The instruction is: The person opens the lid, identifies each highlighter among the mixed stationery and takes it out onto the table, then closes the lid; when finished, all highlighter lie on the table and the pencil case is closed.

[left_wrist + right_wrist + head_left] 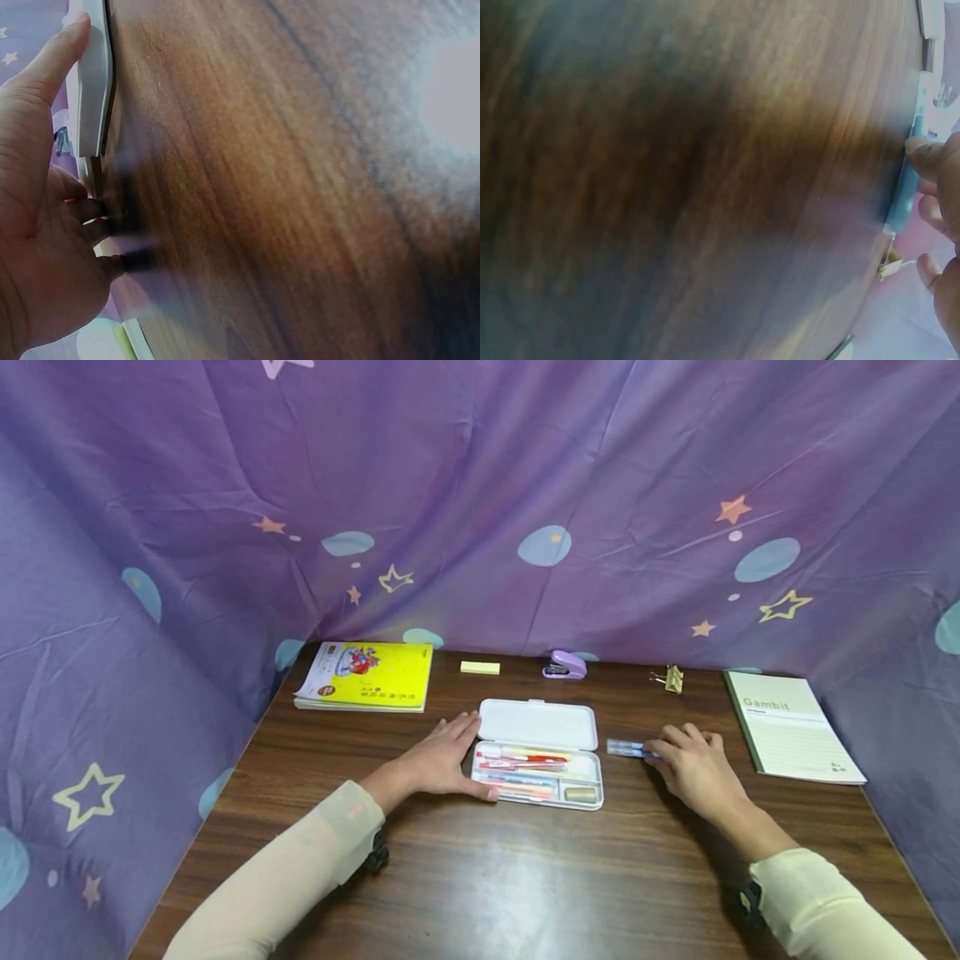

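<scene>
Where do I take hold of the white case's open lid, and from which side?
I'd pinch the lid midway along its far edge, coming from behind and above. It lies folded back, joined to the tray along its near edge, so the far edge looks free, with a small tab there. The left hand crowds the left side.

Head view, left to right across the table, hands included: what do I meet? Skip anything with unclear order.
Yellow book → left hand → pencil case → blue pen-like item → right hand → notebook.
</scene>
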A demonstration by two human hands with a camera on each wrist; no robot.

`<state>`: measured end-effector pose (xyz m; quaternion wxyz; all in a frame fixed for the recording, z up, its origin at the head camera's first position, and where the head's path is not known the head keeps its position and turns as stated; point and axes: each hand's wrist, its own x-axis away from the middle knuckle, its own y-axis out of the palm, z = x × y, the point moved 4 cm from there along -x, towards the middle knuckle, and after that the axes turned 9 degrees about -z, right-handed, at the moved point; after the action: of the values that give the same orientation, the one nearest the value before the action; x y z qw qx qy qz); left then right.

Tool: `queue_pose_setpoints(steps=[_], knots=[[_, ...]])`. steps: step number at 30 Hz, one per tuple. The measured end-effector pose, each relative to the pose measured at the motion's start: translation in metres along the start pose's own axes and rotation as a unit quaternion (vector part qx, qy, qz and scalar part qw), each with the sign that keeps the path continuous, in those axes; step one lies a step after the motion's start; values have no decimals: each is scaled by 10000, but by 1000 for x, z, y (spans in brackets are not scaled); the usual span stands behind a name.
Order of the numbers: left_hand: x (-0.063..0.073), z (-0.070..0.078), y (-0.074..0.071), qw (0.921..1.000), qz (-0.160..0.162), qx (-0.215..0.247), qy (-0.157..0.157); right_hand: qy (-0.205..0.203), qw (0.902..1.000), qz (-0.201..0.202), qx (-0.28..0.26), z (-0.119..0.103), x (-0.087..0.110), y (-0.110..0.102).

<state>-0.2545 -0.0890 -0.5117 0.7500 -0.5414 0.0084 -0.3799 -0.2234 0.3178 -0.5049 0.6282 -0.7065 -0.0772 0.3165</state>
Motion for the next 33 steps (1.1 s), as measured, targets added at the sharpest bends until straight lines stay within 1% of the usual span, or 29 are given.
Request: queue_pose_setpoints(steps=[11, 16, 20, 23, 26, 28, 31, 33], knots=[[2, 0, 0, 10000, 9, 19, -62, 28, 10000, 22, -90, -4, 0, 0], [2, -1, 0, 10000, -31, 30, -47, 31, 9998, 81, -153, -8, -6, -5], [0, -1, 1, 10000, -33, -16, -39, -79, 9990, 55, -427, -26, -22, -12], [-1, -1, 1, 10000, 16, -21, -2, -341, 9968, -70, -715, -47, -37, -13], [-2, -1, 0, 10000, 54, 2, 55, -623, 9940, -296, -850, -67, -48, -11], [-2, 0, 0, 10000, 60, -10, 64, -735, 9927, -500, -815, -77, -53, -7], [-2, -1, 0, 10000, 45, -23, 41, -797, 9914, -791, -670, -85, -58, 1], [-1, -1, 0, 10000, 33, -27, 21, -838, 9911, -893, -524, -88, -60, 6]])
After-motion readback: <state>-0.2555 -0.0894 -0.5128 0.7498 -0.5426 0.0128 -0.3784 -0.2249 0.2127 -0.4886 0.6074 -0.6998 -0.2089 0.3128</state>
